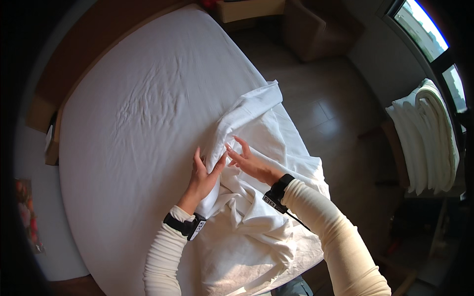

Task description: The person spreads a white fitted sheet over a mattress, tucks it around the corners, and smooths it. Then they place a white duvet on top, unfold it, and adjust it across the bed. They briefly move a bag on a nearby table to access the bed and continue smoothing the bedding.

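Observation:
A large piece of white cloth (pixel 249 200), like a sheet or duvet cover, lies bunched and folded along the right side of the bed. My left hand (pixel 201 178) is closed round a long fold of it, with the thumb on one side and the fingers on the other. Just to the right, my right hand (pixel 253 165) hovers over the same fold. Its fingers are apart and slightly bent, with the tips close to the cloth; no cloth shows gripped in them. Both wrists wear black straps with small devices.
The bed (pixel 133 163) is covered by a wrinkled white fitted sheet, with a brown headboard (pixel 74 64) behind it. An armchair (pixel 316 32) stands at the far right. Folded white bedding (pixel 427 140) rests on a chair by the window (pixel 424 29). Dark floor (pixel 316 106) runs alongside the bed.

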A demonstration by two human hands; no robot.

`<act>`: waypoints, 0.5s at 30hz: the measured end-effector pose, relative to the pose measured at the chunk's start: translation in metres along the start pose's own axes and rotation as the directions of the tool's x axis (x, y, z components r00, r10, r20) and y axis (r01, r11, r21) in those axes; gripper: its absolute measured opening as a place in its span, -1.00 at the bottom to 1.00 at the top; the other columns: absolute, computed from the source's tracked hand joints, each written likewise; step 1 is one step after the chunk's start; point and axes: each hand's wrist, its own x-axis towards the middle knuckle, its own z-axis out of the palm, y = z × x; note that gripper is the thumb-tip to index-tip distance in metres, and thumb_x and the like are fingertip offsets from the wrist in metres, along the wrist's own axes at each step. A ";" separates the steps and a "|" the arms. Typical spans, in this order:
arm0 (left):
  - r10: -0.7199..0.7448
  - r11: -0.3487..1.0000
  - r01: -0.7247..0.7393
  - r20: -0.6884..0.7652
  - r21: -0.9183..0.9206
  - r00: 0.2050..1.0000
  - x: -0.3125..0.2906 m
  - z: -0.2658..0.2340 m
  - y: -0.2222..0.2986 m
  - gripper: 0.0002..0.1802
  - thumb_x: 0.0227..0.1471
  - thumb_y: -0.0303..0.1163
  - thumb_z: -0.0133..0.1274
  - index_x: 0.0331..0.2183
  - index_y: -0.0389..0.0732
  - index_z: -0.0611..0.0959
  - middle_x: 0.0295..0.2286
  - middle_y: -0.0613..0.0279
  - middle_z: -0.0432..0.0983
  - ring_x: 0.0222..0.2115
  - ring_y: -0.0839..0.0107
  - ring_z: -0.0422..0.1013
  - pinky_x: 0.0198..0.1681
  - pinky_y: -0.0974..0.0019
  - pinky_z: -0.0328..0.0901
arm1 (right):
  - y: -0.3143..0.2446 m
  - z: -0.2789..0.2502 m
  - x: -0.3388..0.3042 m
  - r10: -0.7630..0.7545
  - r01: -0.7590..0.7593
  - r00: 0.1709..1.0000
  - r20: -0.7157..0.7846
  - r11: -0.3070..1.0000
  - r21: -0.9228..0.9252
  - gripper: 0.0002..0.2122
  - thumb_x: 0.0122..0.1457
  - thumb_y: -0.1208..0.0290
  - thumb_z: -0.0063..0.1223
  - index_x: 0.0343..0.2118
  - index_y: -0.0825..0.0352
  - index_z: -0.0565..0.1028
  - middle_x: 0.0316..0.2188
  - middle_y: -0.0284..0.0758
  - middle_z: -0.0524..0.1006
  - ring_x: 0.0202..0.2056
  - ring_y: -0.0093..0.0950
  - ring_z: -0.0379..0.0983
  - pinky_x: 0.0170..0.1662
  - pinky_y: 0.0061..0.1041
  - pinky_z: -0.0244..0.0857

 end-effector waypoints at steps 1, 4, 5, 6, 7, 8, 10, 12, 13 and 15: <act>0.109 0.976 -0.105 -0.011 0.193 0.994 0.024 0.008 -0.001 0.05 -0.05 0.24 0.06 0.13 -0.42 0.08 -0.04 -0.40 0.24 0.00 -0.20 0.25 0.05 0.02 0.19 | -0.003 0.005 0.001 -0.128 0.129 0.990 0.059 0.991 -0.023 -0.28 0.19 -0.07 -0.12 0.29 0.16 -0.10 -0.15 -0.02 0.48 -0.08 -0.25 0.40 -0.02 -0.32 0.25; -0.188 0.781 0.160 -0.016 0.603 0.982 0.076 0.009 0.000 -0.30 0.02 0.20 -0.04 -0.28 -0.37 0.52 -0.36 -0.20 0.49 -0.31 -0.01 0.45 -0.23 0.11 0.32 | -0.003 0.013 0.010 -0.175 0.165 0.984 -0.023 0.958 -0.232 -0.48 0.11 0.10 0.03 0.08 0.30 0.31 -0.18 0.04 0.46 -0.14 -0.14 0.41 -0.08 -0.31 0.28; -0.253 0.801 0.226 -0.029 0.554 0.967 0.086 0.003 0.000 -0.36 0.08 0.13 -0.05 -0.47 -0.38 0.60 -0.53 -0.07 0.55 -0.47 0.10 0.50 -0.34 0.18 0.35 | 0.001 0.014 0.011 -0.118 0.079 0.982 -0.150 0.967 -0.243 -0.48 0.11 0.09 0.03 0.06 0.32 0.32 -0.15 0.04 0.44 -0.14 -0.14 0.41 -0.08 -0.31 0.28; -0.135 0.858 0.148 -0.062 0.492 0.989 0.091 -0.002 0.000 -0.38 0.10 0.09 -0.06 -0.54 -0.36 0.58 -0.65 0.02 0.49 -0.61 0.16 0.44 -0.42 0.18 0.32 | 0.003 0.010 0.016 -0.119 0.064 0.964 -0.237 0.971 -0.228 -0.48 0.10 0.09 0.04 0.04 0.34 0.33 -0.12 0.04 0.43 -0.13 -0.14 0.40 -0.08 -0.30 0.28; -0.026 0.893 0.077 -0.121 0.443 0.992 0.091 -0.009 -0.002 -0.39 0.13 0.05 -0.08 -0.61 -0.34 0.56 -0.77 0.12 0.43 -0.75 0.21 0.37 -0.51 0.19 0.30 | 0.007 0.011 0.018 -0.040 -0.032 0.940 -0.338 0.978 -0.204 -0.48 0.09 0.08 0.05 0.02 0.36 0.34 -0.10 0.04 0.42 -0.12 -0.14 0.40 -0.08 -0.30 0.28; -0.158 0.907 0.199 -0.139 0.370 0.978 0.093 -0.020 -0.003 -0.54 0.17 -0.10 -0.10 -0.45 -0.33 0.60 -0.59 0.06 0.51 -0.48 0.15 0.48 -0.30 0.18 0.32 | 0.009 0.008 0.020 -0.004 -0.045 0.909 -0.418 0.993 -0.109 -0.34 0.04 -0.02 0.08 0.10 0.36 0.26 0.02 0.04 0.32 0.02 -0.09 0.28 0.01 -0.22 0.21; -0.011 0.985 0.046 -0.206 0.164 0.978 0.087 -0.035 -0.009 -0.59 0.18 -0.14 -0.10 -0.39 -0.32 0.60 -0.47 0.08 0.52 -0.38 0.27 0.44 -0.24 0.26 0.29 | 0.012 0.010 0.025 -0.039 -0.109 0.827 -0.561 0.968 -0.227 -0.22 -0.01 -0.11 0.09 0.16 0.35 0.18 0.05 0.04 0.28 0.09 -0.03 0.18 0.06 -0.12 0.14; -0.193 0.951 0.174 -0.051 -0.255 0.980 0.078 -0.042 -0.016 -0.62 0.19 -0.18 -0.11 -0.23 -0.33 0.57 -0.23 0.17 0.46 -0.19 0.45 0.32 -0.10 0.39 0.20 | 0.011 0.018 0.030 -0.063 -0.147 0.835 -0.546 0.932 -0.332 -0.03 -0.12 -0.24 0.12 0.25 0.30 0.00 0.11 0.03 0.19 0.19 0.05 -0.01 0.10 0.10 -0.01; -0.236 0.918 0.211 -0.038 -0.335 0.971 0.074 -0.044 -0.018 -0.61 0.19 -0.16 -0.10 -0.20 -0.32 0.55 -0.23 0.19 0.47 -0.20 0.45 0.34 -0.10 0.39 0.20 | 0.010 0.022 0.033 -0.031 -0.218 0.881 -0.473 0.860 -0.462 -0.03 -0.13 -0.25 0.13 0.24 0.29 0.01 0.11 0.01 0.20 0.18 0.04 0.00 0.09 0.11 -0.01; -0.295 0.825 0.259 0.009 -0.502 0.956 0.066 -0.037 -0.021 -0.58 0.18 -0.13 -0.08 -0.14 -0.31 0.52 -0.24 0.23 0.48 -0.21 0.45 0.36 -0.08 0.39 0.22 | 0.009 0.029 0.037 -0.051 -0.192 0.951 -0.306 0.678 -0.710 -0.03 -0.15 -0.25 0.14 0.23 0.28 0.04 0.11 -0.02 0.22 0.18 0.04 0.01 0.06 0.15 -0.01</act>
